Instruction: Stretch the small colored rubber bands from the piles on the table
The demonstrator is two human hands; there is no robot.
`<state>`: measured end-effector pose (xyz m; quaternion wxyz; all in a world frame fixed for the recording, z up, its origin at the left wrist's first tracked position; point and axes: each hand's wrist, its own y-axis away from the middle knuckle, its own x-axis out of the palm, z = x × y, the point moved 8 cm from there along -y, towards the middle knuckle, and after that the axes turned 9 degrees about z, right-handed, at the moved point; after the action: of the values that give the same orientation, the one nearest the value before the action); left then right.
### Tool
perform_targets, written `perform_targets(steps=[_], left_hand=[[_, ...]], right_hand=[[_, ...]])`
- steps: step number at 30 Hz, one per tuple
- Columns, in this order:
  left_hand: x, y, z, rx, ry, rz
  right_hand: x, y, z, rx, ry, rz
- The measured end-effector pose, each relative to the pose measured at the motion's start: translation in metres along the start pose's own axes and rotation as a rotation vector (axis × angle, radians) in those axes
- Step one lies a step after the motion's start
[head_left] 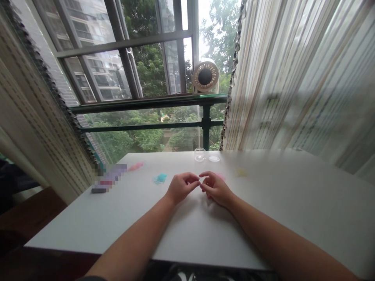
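Note:
Both hands meet fingertip to fingertip above the middle of the white table. My left hand is closed in a pinch, its thumb and fingertips almost together; anything between them is too small to name. My right hand has its thumb and index finger curled close to the left fingertips, and what it pinches, if anything, cannot be made out. Left of my hands lies a small blue pile. A pink pile shows partly behind my right hand, with a yellow pile further right.
A clear round container and a clear lid stand at the table's far edge. Another pink pile lies back left, near a pixelated purple object. Beyond are a green railing, a round fan and curtains.

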<state>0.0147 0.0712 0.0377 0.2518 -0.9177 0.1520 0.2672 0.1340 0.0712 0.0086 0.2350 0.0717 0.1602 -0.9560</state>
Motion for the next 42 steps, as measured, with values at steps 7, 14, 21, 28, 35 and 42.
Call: perform_targets(steps=[7,14,21,28,35,42], left_hand=[[-0.004,0.000,0.010,-0.025,-0.030,0.028],[0.000,0.001,0.007,0.015,-0.027,0.045],[0.001,0.001,-0.002,0.071,-0.075,0.050],[0.003,0.002,-0.009,0.102,-0.100,0.062],[0.004,0.003,-0.007,0.069,-0.096,0.072],[0.004,0.003,-0.003,0.022,-0.133,0.084]], right_hand=[[0.002,0.000,0.000,-0.020,0.079,-0.001],[-0.005,0.000,0.006,-0.022,0.201,-0.072],[-0.007,0.000,0.001,0.022,0.168,-0.078],[-0.003,-0.002,-0.005,0.043,0.084,-0.041],[-0.005,-0.001,-0.003,0.020,0.139,-0.065],[-0.005,-0.002,-0.006,0.015,0.120,-0.068]])
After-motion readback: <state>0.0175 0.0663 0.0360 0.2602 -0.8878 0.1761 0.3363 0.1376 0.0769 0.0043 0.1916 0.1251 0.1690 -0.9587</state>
